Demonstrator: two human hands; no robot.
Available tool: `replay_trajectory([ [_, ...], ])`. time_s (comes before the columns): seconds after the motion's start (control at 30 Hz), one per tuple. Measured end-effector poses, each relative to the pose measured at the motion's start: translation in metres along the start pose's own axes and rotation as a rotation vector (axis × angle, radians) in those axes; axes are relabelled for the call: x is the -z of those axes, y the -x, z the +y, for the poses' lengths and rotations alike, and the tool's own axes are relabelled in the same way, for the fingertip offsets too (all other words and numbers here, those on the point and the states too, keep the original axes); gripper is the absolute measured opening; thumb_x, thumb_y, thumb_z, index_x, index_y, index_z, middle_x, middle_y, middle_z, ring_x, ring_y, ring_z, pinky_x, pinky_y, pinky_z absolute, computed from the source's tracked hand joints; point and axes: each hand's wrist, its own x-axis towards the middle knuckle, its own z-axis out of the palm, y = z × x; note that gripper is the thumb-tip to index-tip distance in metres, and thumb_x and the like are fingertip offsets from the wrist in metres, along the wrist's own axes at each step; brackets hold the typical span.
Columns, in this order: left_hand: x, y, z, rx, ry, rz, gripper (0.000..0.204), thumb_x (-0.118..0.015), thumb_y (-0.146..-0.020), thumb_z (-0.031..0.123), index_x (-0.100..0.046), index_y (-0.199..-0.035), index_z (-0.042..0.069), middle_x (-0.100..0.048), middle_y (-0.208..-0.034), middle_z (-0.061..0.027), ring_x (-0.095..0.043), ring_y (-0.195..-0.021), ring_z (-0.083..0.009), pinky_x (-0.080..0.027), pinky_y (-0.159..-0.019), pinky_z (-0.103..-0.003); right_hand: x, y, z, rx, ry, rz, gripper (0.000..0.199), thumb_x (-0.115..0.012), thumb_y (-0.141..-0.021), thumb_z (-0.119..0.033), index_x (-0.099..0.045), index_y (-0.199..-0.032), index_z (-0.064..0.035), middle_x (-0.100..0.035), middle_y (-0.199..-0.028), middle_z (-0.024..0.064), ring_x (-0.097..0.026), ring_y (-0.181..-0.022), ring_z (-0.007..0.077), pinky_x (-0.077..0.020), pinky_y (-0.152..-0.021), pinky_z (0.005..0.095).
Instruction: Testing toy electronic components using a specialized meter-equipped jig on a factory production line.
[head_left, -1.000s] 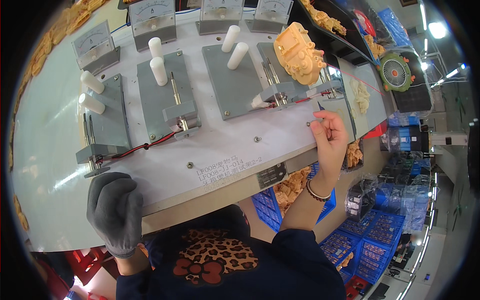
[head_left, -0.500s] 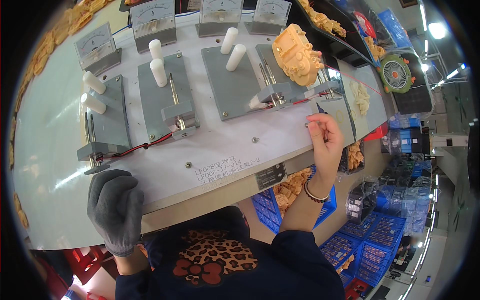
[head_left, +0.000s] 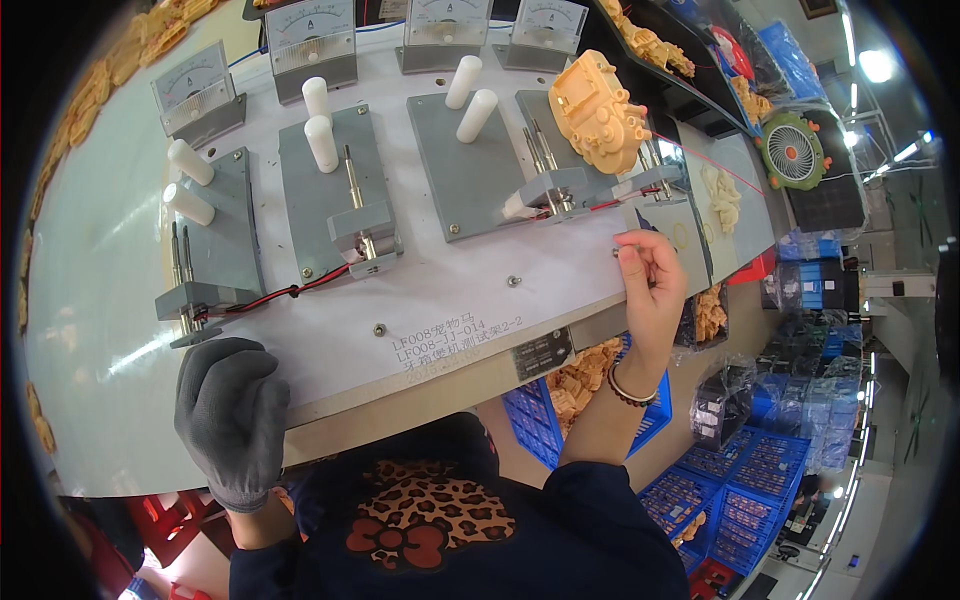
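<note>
My left hand (head_left: 232,420), in a grey glove, is curled closed at the white board's (head_left: 440,290) front edge, just below the metal clamp (head_left: 190,312) of the leftmost grey fixture; nothing shows in it. Bare and wearing a beaded bracelet (head_left: 632,397), my right hand (head_left: 652,275) is at the board's right front. Its thumb and fingers are drawn together beside a small bolt (head_left: 616,252), with no held thing visible. An orange plastic gearbox housing (head_left: 598,112) sits tilted on the rightmost fixture. White posts (head_left: 320,143) stand on the other fixtures.
Several analogue meters (head_left: 312,45) line the board's back. At the back right is a black tray (head_left: 690,85) of orange parts, near a green fan (head_left: 793,150). A blue crate (head_left: 530,425) of similar parts stands below the front edge. Red and black wires (head_left: 290,291) cross the board.
The board and its fixtures appear very slightly further right in the view. Both hands keep nearly the same place and pose.
</note>
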Motion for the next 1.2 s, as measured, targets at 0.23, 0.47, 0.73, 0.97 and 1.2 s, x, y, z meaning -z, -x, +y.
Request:
replay_trajectory([
  [0.23, 0.010, -0.001, 0.006, -0.102, -0.021, 0.026, 0.016, -0.065, -0.065, 0.000, -0.062, -0.081, 0.000, -0.059, -0.085, -0.0146, -0.058, -0.084, -0.0318, -0.047, -0.081, -0.041, 0.004, 0.007, 0.012, 0.149, 0.048, 0.056, 0.007, -0.063, -0.087, -0.005, -0.063, -0.093, -0.0008, -0.053, -0.080, -0.0006, -0.039, -0.063, 0.0054, -0.0302, -0.055, 0.0193],
  [0.47, 0.052, -0.104, 0.083, -0.809, -0.109, -0.159, 0.012, -0.063, -0.080, 0.000, -0.061, -0.092, 0.002, -0.062, -0.092, -0.0173, -0.059, -0.088, -0.0297, -0.049, -0.076, -0.041, -0.009, -0.015, -0.019, 0.240, -0.009, 0.208, 0.046, -0.073, -0.076, -0.008, -0.053, -0.117, -0.0019, -0.054, -0.090, 0.0046, -0.046, -0.073, 0.0117, -0.0397, -0.067, 0.0253],
  [0.73, -0.144, -0.248, 0.137, -1.196, -0.535, -0.668, 0.039, -0.061, -0.077, 0.011, -0.058, -0.115, 0.021, -0.059, -0.100, -0.0070, -0.059, -0.102, -0.0291, -0.048, -0.084, -0.045, -0.022, -0.027, -0.013, 0.304, -0.382, 0.204, 0.028, -0.069, -0.079, 0.001, -0.048, -0.097, -0.0048, -0.048, -0.088, 0.0021, -0.043, -0.070, 0.0080, -0.0389, -0.065, 0.0214],
  [0.97, -0.116, -0.307, 0.166, -1.460, -0.390, -0.470, 0.027, -0.064, -0.079, 0.019, -0.059, -0.106, 0.019, -0.061, -0.095, -0.0075, -0.063, -0.086, -0.0291, -0.052, -0.075, -0.040, -0.019, -0.026, -0.011, 0.308, -0.279, 0.234, 0.021, -0.066, -0.081, 0.003, -0.049, -0.089, -0.0046, -0.046, -0.078, 0.0017, -0.041, -0.066, 0.0080, -0.0356, -0.061, 0.0207],
  [1.2, -0.116, -0.485, 0.066, -0.401, -0.400, 0.202, 0.055, -0.069, -0.083, 0.037, -0.042, -0.128, 0.021, -0.055, -0.121, -0.0206, -0.054, -0.112, -0.0392, -0.046, -0.090, -0.048, -0.008, -0.019, -0.012, 0.274, -0.272, 0.207, 0.020, -0.063, -0.084, 0.003, -0.047, -0.091, -0.0054, -0.043, -0.080, 0.0007, -0.039, -0.068, 0.0073, -0.0339, -0.061, 0.0202],
])
